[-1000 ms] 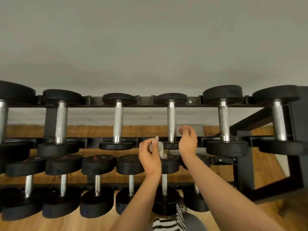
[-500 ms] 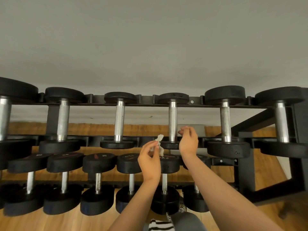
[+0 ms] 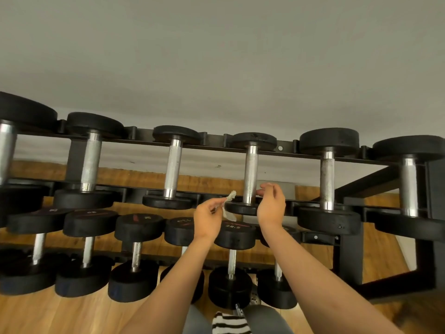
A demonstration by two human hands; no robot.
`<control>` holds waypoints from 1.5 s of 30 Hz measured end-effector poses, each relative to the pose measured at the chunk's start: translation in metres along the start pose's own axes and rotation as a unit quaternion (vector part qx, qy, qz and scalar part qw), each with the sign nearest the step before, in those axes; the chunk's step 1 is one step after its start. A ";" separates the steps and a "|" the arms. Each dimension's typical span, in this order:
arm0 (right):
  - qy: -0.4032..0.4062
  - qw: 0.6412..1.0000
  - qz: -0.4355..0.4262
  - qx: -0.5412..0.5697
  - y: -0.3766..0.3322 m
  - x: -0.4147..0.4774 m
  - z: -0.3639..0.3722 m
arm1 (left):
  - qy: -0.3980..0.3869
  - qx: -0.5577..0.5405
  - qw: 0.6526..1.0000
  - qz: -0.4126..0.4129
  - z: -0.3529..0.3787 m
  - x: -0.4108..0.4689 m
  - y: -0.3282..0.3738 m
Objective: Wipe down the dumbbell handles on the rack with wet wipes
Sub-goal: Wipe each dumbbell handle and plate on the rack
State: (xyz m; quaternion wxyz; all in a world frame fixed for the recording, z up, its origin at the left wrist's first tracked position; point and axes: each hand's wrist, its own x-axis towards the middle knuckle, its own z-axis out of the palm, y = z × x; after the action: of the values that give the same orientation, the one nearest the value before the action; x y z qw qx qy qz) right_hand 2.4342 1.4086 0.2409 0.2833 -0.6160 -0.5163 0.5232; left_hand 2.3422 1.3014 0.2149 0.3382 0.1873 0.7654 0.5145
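With my left hand (image 3: 208, 214) pinching the wipe (image 3: 228, 206) just left of the top-row dumbbell handle (image 3: 250, 173) and my right hand (image 3: 271, 206) loosely curled, empty, beside it, I judge the next move: wrap the wipe around that handle.

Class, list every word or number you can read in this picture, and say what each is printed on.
"22.5": on the near end of the middle lower-row dumbbell.
Markings on the other lower-row dumbbell ends: too blurred to read.
Upper-row dumbbells: no text visible.
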 end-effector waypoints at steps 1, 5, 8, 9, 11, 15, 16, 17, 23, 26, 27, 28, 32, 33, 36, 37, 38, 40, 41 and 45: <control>-0.002 1.000 0.000 -0.001 0.001 0.000 0.000 | -0.009 -0.008 1.000 -0.012 0.000 0.001 0.001; -0.008 1.000 0.001 -0.004 0.002 0.001 -0.001 | -0.018 -0.027 0.998 -0.055 -0.002 0.002 0.009; -0.015 1.000 0.006 0.006 0.002 0.004 -0.004 | 0.025 -0.051 0.998 -0.042 -0.003 -0.012 0.018; -0.018 1.000 0.005 0.006 0.001 0.004 -0.005 | 0.041 -0.055 0.997 -0.029 -0.001 -0.019 0.022; -0.022 1.000 -0.002 -0.002 0.001 0.002 -0.005 | 0.069 -0.051 0.996 0.006 0.004 -0.031 0.031; -0.045 0.999 -0.015 -0.020 0.001 0.002 -0.004 | 0.092 -0.037 0.994 0.054 0.016 -0.048 0.043; -0.063 0.998 -0.011 -0.019 0.002 0.004 -0.006 | 0.093 -0.032 0.993 0.060 0.019 -0.051 0.044; -0.083 0.996 -0.008 -0.016 0.003 0.006 -0.009 | 0.095 -0.029 0.993 0.066 0.022 -0.054 0.045; -0.127 0.966 -0.221 -0.033 0.005 -0.008 -0.049 | 0.076 -0.040 0.991 0.100 0.036 -0.069 0.058; -0.187 0.941 -0.280 -0.023 0.010 -0.022 -0.068 | 0.026 -0.051 0.993 0.108 0.045 -0.069 0.064; -0.207 0.938 -0.278 -0.021 0.012 -0.023 -0.071 | 0.007 -0.059 0.993 0.104 0.047 -0.069 0.066; -0.221 0.937 -0.271 -0.017 0.012 -0.022 -0.072 | -0.009 -0.063 0.993 0.100 0.049 -0.069 0.067; -0.214 0.947 -0.240 -0.017 0.011 -0.019 -0.072 | -0.025 -0.027 0.992 0.117 0.046 -0.072 0.068; -0.204 0.949 -0.239 -0.015 0.011 -0.020 -0.072 | -0.007 -0.006 0.991 0.133 0.044 -0.072 0.068; -0.155 0.962 -0.224 -0.015 0.012 -0.022 -0.069 | 0.073 0.058 0.980 0.173 0.040 -0.066 0.066; -0.140 0.965 -0.220 -0.022 0.013 -0.023 -0.069 | 0.099 0.076 0.977 0.173 0.039 -0.061 0.065; -0.134 0.964 -0.226 -0.031 0.014 -0.025 -0.068 | 0.118 0.093 0.974 0.170 0.038 -0.054 0.064; -0.132 0.949 -0.279 -0.056 0.018 -0.030 -0.066 | 0.131 0.126 0.969 0.165 0.039 -0.038 0.060; -0.130 0.936 -0.318 -0.074 0.021 -0.032 -0.064 | 0.129 0.135 0.970 0.156 0.041 -0.029 0.059; -0.104 0.927 -0.350 -0.081 0.028 -0.032 -0.059 | 0.102 0.140 0.979 0.108 0.057 -0.008 0.054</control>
State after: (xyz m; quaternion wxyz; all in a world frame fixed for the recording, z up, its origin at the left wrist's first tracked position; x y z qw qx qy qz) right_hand 2.5019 1.3814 0.2448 0.3420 -0.3589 -0.7665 0.4084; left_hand 2.3846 1.3555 0.2533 0.1715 0.2606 0.8356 0.4522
